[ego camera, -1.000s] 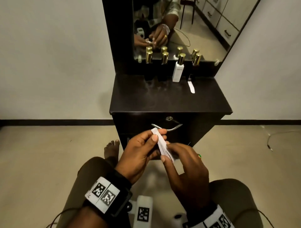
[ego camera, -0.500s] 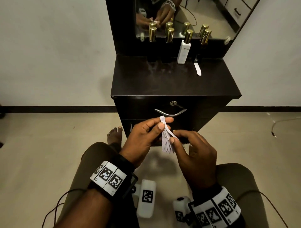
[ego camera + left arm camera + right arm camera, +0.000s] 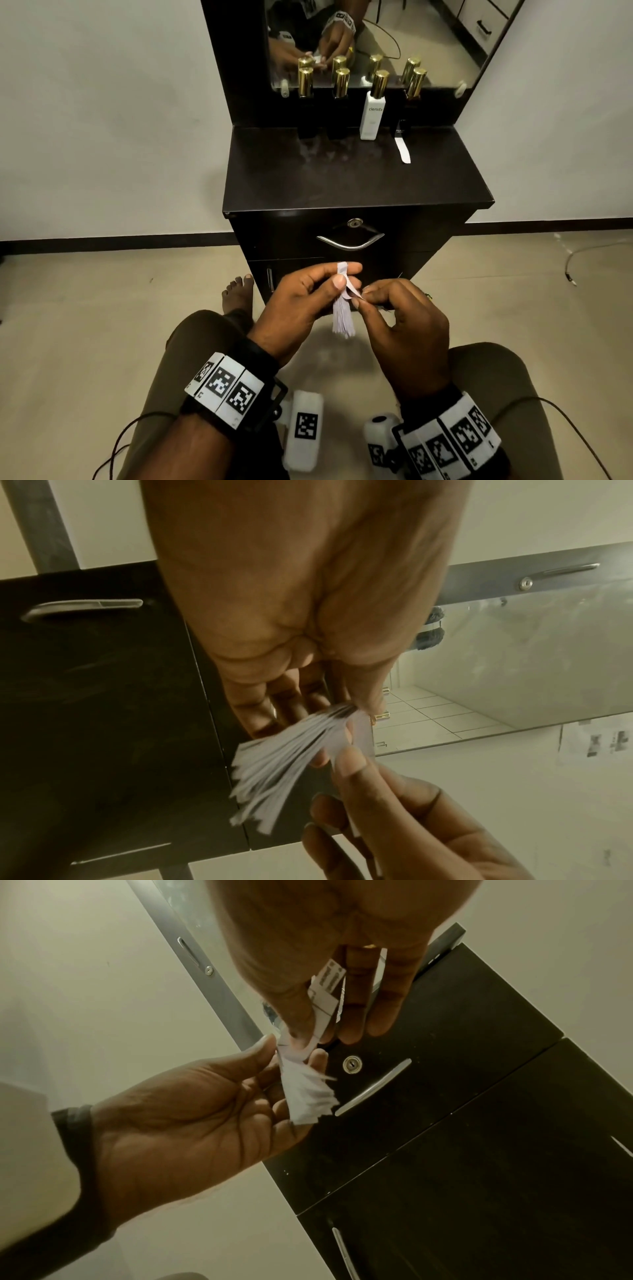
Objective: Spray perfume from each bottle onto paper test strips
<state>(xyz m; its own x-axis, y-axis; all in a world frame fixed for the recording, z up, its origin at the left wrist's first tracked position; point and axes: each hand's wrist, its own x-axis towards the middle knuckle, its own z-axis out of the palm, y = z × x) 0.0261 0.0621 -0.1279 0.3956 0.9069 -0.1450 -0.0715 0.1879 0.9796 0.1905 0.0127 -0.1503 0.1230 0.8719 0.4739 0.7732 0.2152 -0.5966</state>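
A bundle of white paper test strips [image 3: 342,318] hangs fanned out in front of the dresser drawer. My left hand [image 3: 344,275] pinches its top end between thumb and forefinger. My right hand [image 3: 362,297] pinches a single strip at the bundle's right side and bends it away. The fanned strips [image 3: 274,767] fill the left wrist view, and in the right wrist view the strips [image 3: 304,1093] hang below both thumbs. A printed paper slip [image 3: 327,985] lies under my right fingers. Gold-capped bottles stand at the back of the dresser: two dark bottles [image 3: 305,102] on the left, a white bottle [image 3: 372,116], and another dark bottle [image 3: 411,102].
One loose strip [image 3: 402,149] lies on the dark dresser top [image 3: 342,185] in front of the right dark bottle. A mirror [image 3: 428,34] rises behind the bottles. The drawer handle [image 3: 349,241] is just beyond my hands. My knees and a bare foot [image 3: 238,291] are on the floor below.
The bundle has swung from a slant between both hands to hanging straight down from my left pinch. My right fingers moved up to its top and are peeling off one strip.
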